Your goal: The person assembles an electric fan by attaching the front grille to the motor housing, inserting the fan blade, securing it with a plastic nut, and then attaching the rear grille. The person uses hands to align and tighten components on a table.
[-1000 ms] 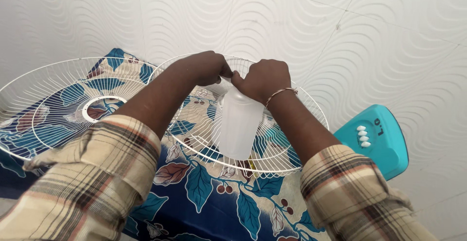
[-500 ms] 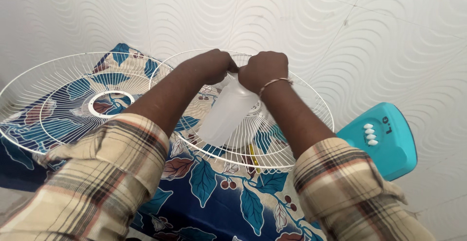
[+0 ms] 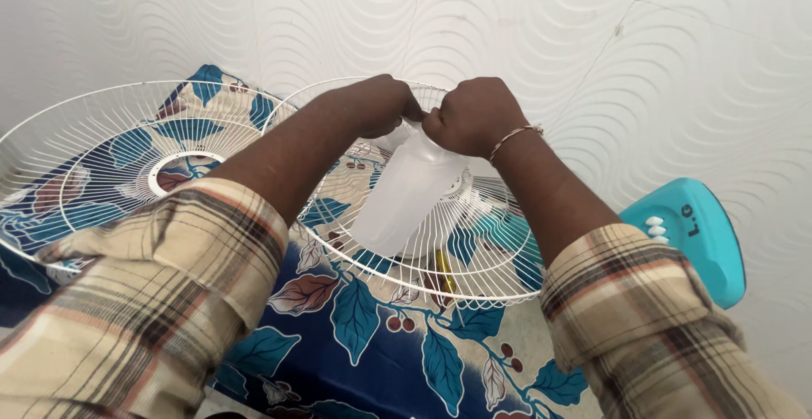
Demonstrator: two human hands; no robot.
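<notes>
Here, at the left edge of the leaf-patterned blue cloth (image 3: 372, 334), a white wire fan guard (image 3: 101, 157) lies flat, its open centre ring showing the cloth beneath. Just beside it, toward the middle of the cloth, a second white wire fan guard (image 3: 482, 258) lies with its rim touching or overlapping that of the first; which one, the view does not show. Above this second guard the left hand (image 3: 372, 106) is closed, its fingers pinched at the top of a translucent white plastic bottle (image 3: 406, 195). The bottle is tilted, its base pointing down and toward the person, over the middle of the second guard. The right hand (image 3: 474, 115), wearing a thin bracelet (image 3: 516, 136) at the wrist, is curled tightly around the bottle's neck and touches the left hand there. Both forearms emerge from rolled plaid sleeves (image 3: 169, 284). A small yellow object (image 3: 442, 268) lies under the wires near the guard's near rim; its kind cannot be told. Off the cloth's right edge, a turquoise fan base (image 3: 694, 233) with white buttons rests on the pale, wave-patterned floor (image 3: 592, 38).
</notes>
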